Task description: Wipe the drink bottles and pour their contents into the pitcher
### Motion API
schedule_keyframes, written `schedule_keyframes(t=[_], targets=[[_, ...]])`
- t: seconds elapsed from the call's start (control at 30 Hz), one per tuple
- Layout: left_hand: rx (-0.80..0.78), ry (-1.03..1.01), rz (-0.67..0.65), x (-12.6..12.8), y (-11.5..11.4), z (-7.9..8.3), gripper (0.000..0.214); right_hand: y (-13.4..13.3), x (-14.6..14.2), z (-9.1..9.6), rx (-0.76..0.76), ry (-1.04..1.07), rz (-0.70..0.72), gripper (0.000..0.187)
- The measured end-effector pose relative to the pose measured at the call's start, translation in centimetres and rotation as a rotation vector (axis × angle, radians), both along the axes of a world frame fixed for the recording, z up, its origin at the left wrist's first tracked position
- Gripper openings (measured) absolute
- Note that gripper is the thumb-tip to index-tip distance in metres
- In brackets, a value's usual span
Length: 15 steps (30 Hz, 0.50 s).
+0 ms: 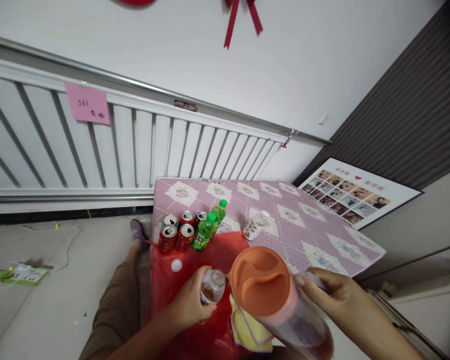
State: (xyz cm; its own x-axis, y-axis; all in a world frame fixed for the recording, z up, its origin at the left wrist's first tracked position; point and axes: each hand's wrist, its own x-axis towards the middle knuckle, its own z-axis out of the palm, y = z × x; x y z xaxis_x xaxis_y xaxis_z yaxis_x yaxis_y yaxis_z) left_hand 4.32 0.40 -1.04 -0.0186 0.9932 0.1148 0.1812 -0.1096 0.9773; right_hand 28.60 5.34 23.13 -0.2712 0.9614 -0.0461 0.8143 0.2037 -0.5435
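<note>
My left hand [189,302] is closed around a small clear bottle [212,286] with its cap off, held above the red plastic bag [180,285]. My right hand [341,295] grips a clear pitcher with an orange lid [260,281], tilted so its spout meets the bottle's mouth. A white cap [176,265] lies on the red bag, left of the bottle. A yellow cloth [247,330] lies under the pitcher.
Several red drink cans [176,231], two green bottles [209,229] and a small white bottle [255,225] stand on the purple patterned tablecloth [303,220]. A white radiator [135,145] lines the wall. A photo board [354,196] leans at right. My leg [116,305] is at left.
</note>
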Motion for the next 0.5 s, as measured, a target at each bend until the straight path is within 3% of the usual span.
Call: schedule_keyframes(t=[0.5], targets=[[0.001,-0.036,-0.027,-0.07,-0.13,0.56,0.082,0.04,0.53,0.29,0.018,-0.036,0.047,0.052]])
